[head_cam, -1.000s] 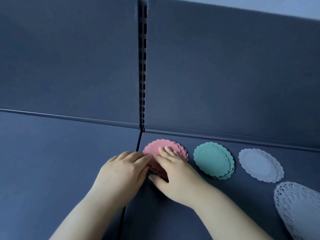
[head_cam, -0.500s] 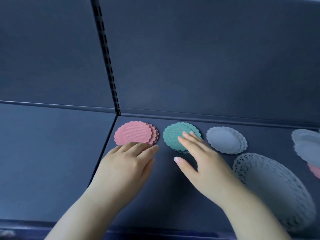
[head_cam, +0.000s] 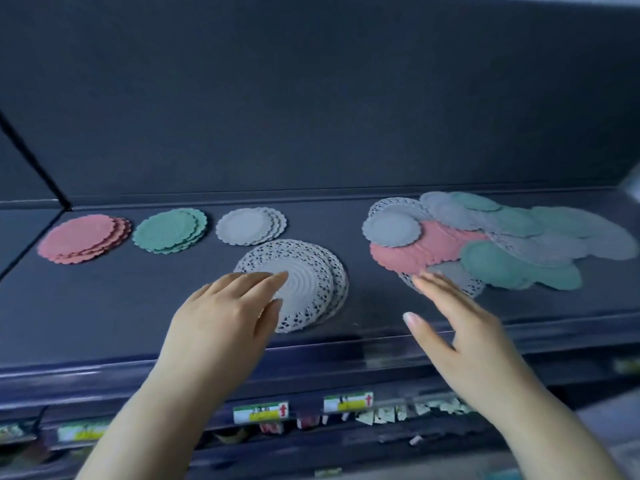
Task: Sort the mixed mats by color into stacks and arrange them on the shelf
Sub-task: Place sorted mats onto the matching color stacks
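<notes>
On the dark shelf (head_cam: 138, 299) lie three small sorted stacks in a row: pink mats (head_cam: 81, 239), green mats (head_cam: 168, 230) and grey mats (head_cam: 247, 226). In front of them sits a stack of large white lace mats (head_cam: 308, 282). A mixed pile of grey, pink and green mats (head_cam: 491, 240) spreads over the right side. My left hand (head_cam: 225, 313) hovers with relaxed fingers over the left edge of the lace stack and holds nothing. My right hand (head_cam: 460, 327) is spread flat, its fingertips at the near edge of the mixed pile.
The shelf's back wall rises dark behind the mats. A raised front lip (head_cam: 311, 355) runs along the shelf edge. Below it hang price labels (head_cam: 259, 412) and a lower shelf with small goods. A black upright (head_cam: 34, 161) divides the shelf at far left.
Both hands have left the pink and green stacks and moved right. The view has swung right and pulled back, bringing the lace stack and the mixed pile into sight.
</notes>
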`<state>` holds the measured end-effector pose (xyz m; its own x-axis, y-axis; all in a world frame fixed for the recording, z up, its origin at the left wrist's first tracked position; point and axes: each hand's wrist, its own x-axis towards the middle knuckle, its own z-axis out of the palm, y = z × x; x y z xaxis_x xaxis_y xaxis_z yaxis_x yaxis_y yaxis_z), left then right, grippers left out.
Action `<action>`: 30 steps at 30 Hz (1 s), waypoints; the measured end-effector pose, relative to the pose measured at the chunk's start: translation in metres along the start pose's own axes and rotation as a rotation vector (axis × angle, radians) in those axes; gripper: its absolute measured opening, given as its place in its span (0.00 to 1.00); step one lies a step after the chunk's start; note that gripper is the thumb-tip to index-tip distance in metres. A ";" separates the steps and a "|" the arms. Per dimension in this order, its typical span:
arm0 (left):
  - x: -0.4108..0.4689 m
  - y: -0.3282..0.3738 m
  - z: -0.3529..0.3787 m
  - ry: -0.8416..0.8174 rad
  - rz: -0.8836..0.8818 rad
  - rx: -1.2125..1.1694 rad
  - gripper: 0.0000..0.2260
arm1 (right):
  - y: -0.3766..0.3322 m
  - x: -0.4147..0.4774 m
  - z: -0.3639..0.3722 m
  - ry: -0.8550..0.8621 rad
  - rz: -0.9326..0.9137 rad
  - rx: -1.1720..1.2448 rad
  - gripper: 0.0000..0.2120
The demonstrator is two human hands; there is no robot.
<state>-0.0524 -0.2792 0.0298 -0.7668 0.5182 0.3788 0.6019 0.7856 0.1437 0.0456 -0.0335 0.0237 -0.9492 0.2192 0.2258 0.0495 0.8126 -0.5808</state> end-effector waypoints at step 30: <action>0.113 0.156 0.100 -0.017 0.081 -0.015 0.16 | 0.181 0.088 -0.095 -0.090 0.031 -0.032 0.23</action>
<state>-0.0669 -0.0644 0.0038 -0.7193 0.5853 0.3742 0.6651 0.7358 0.1274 0.0006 0.1845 0.0129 -0.9710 0.1968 0.1360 0.0884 0.8233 -0.5607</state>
